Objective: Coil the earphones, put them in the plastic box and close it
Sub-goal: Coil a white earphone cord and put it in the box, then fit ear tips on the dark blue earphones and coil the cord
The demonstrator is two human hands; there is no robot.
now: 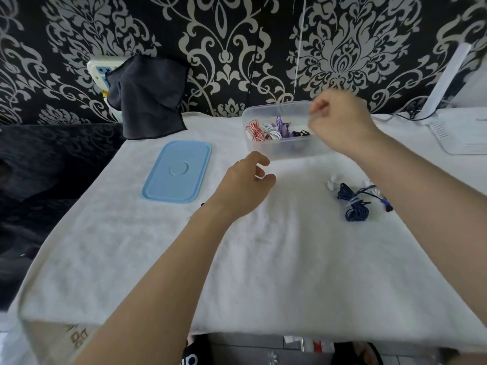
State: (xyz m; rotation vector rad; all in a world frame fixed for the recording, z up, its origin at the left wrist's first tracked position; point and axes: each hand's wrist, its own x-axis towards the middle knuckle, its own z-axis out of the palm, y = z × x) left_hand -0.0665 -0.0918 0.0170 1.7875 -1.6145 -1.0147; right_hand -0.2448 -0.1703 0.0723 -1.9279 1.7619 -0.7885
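A clear plastic box (287,150) stands open at the back of the white towel, holding coiled earphones in red-white (254,130), white, purple and black. Its light blue lid (177,172) lies flat to the left. A dark blue coiled earphone set (354,202) with white earbuds lies on the towel at right. My right hand (340,121) hovers over the box's right end, blurred, fingers curled, with nothing seen in it. My left hand (247,183) hangs just in front of the box with loosely curled fingers, holding nothing.
A white towel (237,259) covers the table. A dark cloth (147,96) drapes over a power strip at the back left. A white device with an antenna (448,75) and cables sit at the back right. Patterned wallpaper runs behind.
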